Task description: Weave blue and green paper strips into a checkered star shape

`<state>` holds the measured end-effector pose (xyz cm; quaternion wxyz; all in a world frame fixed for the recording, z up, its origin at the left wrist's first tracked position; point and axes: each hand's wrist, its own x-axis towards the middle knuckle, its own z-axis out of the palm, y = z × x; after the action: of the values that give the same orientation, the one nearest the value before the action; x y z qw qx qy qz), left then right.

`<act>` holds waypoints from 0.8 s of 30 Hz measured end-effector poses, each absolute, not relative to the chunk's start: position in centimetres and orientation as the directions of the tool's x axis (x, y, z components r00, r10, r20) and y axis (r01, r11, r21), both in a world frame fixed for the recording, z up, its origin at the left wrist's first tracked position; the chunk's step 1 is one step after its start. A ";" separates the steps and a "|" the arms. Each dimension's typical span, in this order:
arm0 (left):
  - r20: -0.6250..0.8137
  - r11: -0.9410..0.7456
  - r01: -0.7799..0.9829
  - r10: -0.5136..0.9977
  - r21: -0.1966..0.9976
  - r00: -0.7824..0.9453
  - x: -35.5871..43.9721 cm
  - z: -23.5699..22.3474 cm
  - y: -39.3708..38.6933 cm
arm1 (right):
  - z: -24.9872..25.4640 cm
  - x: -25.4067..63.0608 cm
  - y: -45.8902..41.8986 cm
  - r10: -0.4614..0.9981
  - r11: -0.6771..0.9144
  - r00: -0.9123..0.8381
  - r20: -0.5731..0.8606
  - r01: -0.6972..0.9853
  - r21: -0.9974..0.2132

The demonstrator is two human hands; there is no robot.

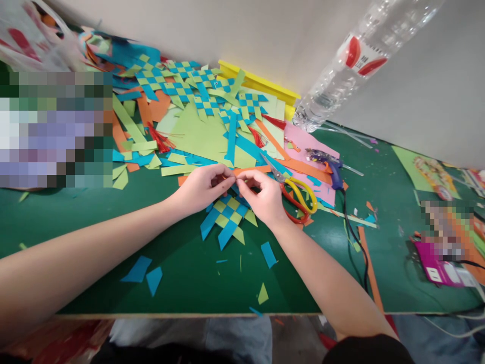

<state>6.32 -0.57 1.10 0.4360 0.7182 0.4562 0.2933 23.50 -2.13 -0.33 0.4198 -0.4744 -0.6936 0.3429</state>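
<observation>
My left hand (207, 186) and my right hand (262, 194) meet at the fingertips, both closed in a pinch. What they hold is too small to make out. Right below the fingers is a blue and green woven paper fish (228, 215), its upper end hidden by my hands and its cut strips fanning toward me. Scissors (299, 194) with one yellow and one red handle lie open just right of my right hand. Behind my hands, an orange paper strip (252, 170) crosses the pile.
More woven fish (180, 91), red tassels (161, 137) and paper scraps cover the back. A glue gun (333, 169) trails a black cord at right. A plastic bottle (341, 76) stands by the wall. Blue offcuts (137, 269) lie near the front edge; a magenta pack (432, 260) is far right.
</observation>
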 end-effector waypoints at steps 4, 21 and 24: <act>0.022 -0.202 0.399 0.911 0.895 0.412 6.3 1.0 -0.5 | -0.3 23.5 -2.2 0.948 0.310 -0.194 0.253 0.371 -0.876; 0.028 -0.218 0.410 0.906 0.886 0.422 6.2 0.9 -0.6 | -0.3 23.5 -2.1 0.950 0.299 -0.197 0.241 0.362 -0.883; 0.023 -0.220 0.415 0.903 0.883 0.429 6.1 0.8 -0.6 | -0.3 23.5 -2.1 0.948 0.306 -0.195 0.251 0.346 -0.887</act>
<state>6.12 -0.61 0.83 0.4302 0.7276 0.4529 0.2836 23.50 -2.10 -0.26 0.4253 -0.4707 -0.6873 0.3539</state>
